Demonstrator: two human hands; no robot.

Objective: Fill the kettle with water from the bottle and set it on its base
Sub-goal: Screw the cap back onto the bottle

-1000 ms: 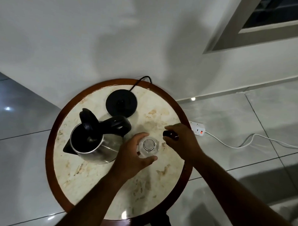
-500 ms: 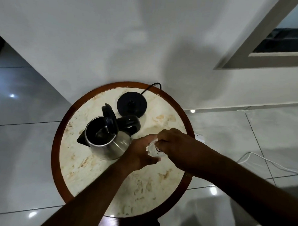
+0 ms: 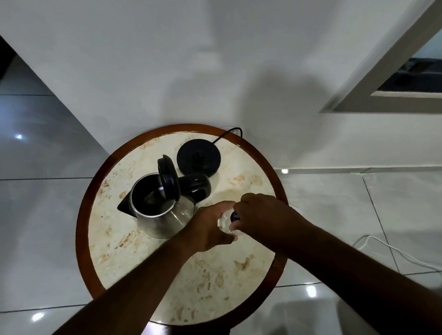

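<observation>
The kettle [image 3: 160, 210] stands on the round marble-topped table [image 3: 161, 278], steel-bodied, with its black lid [image 3: 168, 181] tipped up on its hinge and the mouth open; its black handle [image 3: 196, 186] points toward the far right and its spout [image 3: 123, 207] toward the left. Just behind it, near the wall, sits its black round base [image 3: 199, 157], apart from the kettle, with a black cord [image 3: 228, 132] running off over the table's wooden rim. To the right of the kettle, the clear bottle [image 3: 224, 221] stands on the tabletop, mostly hidden between the two hands. The left hand [image 3: 207, 229] is wrapped around the bottle's body, fingers curled close against it. The right hand [image 3: 260, 219] comes over from the right, its fingertips pinched on the dark cap [image 3: 235, 216] at the bottle's top. A white cable [image 3: 397, 251] lies on the glossy tiled floor [image 3: 38, 211] off to the right.
</observation>
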